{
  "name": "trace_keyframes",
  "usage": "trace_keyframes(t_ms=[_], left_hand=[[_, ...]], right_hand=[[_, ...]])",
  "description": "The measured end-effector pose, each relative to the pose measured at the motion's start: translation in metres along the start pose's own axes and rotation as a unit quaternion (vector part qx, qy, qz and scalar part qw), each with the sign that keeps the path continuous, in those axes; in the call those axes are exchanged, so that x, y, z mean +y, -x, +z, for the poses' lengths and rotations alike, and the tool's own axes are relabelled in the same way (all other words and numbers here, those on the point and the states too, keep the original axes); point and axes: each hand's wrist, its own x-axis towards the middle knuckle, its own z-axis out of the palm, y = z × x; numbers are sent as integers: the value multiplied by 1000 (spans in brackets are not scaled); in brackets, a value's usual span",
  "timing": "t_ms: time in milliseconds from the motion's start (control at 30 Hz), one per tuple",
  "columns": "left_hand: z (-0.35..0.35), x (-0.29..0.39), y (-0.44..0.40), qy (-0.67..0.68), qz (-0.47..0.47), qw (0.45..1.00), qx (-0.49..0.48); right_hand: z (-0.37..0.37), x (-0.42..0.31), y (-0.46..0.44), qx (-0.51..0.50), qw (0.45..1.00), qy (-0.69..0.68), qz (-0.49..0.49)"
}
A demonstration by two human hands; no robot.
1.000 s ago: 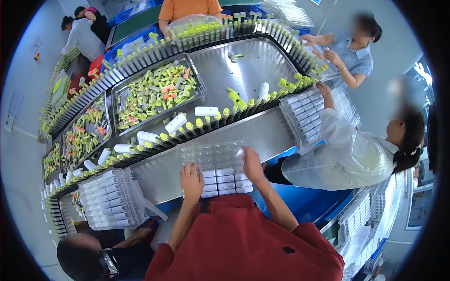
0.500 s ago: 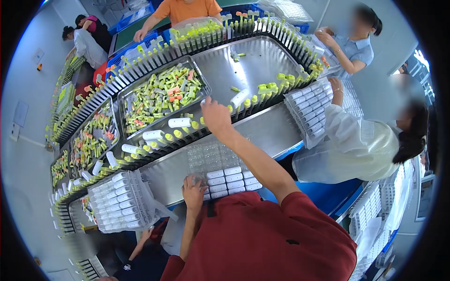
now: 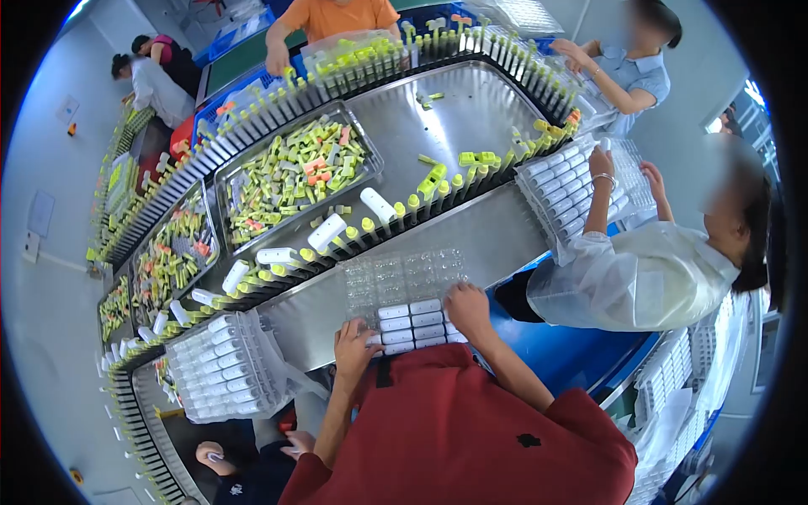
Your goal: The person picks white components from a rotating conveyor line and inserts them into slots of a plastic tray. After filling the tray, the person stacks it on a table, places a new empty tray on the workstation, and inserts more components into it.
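Observation:
A clear plastic tray (image 3: 404,278) lies on the steel ledge, its near half filled with rows of white oblong pieces (image 3: 410,324). My left hand (image 3: 352,347) rests at the left end of these rows, fingers slightly apart, touching the tray's edge. At the upper right corner of the rows is my right hand (image 3: 468,310), its fingers bent and pressed together; whatever they hold is hidden. Beyond the tray, a curved line of yellow-green pegs carries several white pieces, one of them (image 3: 326,232) tilted.
Metal trays (image 3: 295,181) of green and orange parts lie beyond the pegs. Stacked trays of white pieces stand at the left (image 3: 225,366) and right (image 3: 568,189). A co-worker in a pale coat (image 3: 648,273) reaches in at the right; others are around the line.
My right hand has come back from the peg line to the tray's right side. My left hand has stayed by the tray's left edge. The co-worker at the right now has both hands raised.

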Motion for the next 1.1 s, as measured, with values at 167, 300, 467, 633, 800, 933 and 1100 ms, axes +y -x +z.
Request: trace_keyframes(t_ms=[167, 300, 467, 633, 800, 933, 1100], left_hand=[[9, 1, 5, -57, 25, 998, 17], [-10, 21, -20, 95, -33, 994, 47], [-94, 63, -110, 230, -105, 958, 134], [-129, 62, -205, 38, -107, 937, 330], [-101, 62, -245, -110, -132, 948, 268], [-98, 27, -224, -178, -133, 943, 249], [-114, -7, -177, -143, -1, 922, 359]], right_hand=[[17, 32, 39, 33, 992, -114, -47], [14, 31, 43, 39, 990, -120, -64], [19, 30, 32, 41, 987, -118, -105], [9, 26, -7, 101, 967, -177, -150], [-85, -53, -105, 274, 898, -323, -118], [-108, -120, -172, 284, 911, -230, -193], [-57, -183, -193, 144, 956, 85, -240]])
